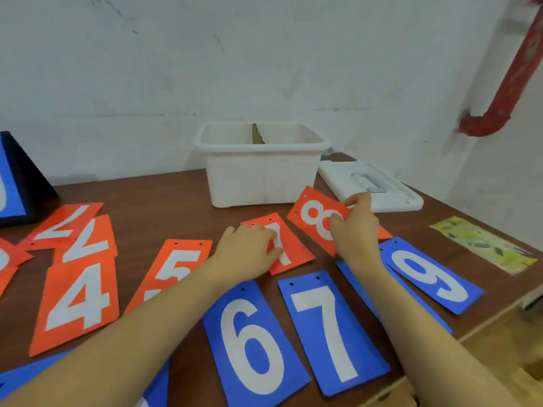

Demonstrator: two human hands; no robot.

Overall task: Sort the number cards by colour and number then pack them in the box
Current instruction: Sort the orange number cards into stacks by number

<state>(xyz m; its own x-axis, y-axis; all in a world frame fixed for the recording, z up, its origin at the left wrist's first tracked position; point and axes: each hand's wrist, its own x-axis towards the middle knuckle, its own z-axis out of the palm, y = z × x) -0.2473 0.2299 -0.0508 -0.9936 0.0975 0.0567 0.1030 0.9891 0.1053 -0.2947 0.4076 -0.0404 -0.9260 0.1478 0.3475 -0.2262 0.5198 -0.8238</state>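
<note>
Orange and blue number cards lie spread on the brown table (pixel 164 207). My right hand (pixel 355 230) pinches an orange 8 card (pixel 314 212), tilted and lifted near the white box (pixel 258 168). My left hand (pixel 246 251) rests flat on an orange 7 card (pixel 291 254) beside it. Further left lie the orange 5 (pixel 176 265), the orange 4 (pixel 79 301) and more orange cards (pixel 73 230). Nearest me are the blue 6 (pixel 252 345), the blue 7 (pixel 332 330) and the blue 9 (pixel 429 274). Another blue card lies partly hidden under my right forearm.
The box stands open at the back centre with a cardboard piece (pixel 257 133) inside. Its white lid (pixel 370 186) lies to its right. A black stand with a blue card (pixel 17 183) sits far left. A yellow-green packet (pixel 482 245) lies near the right table edge.
</note>
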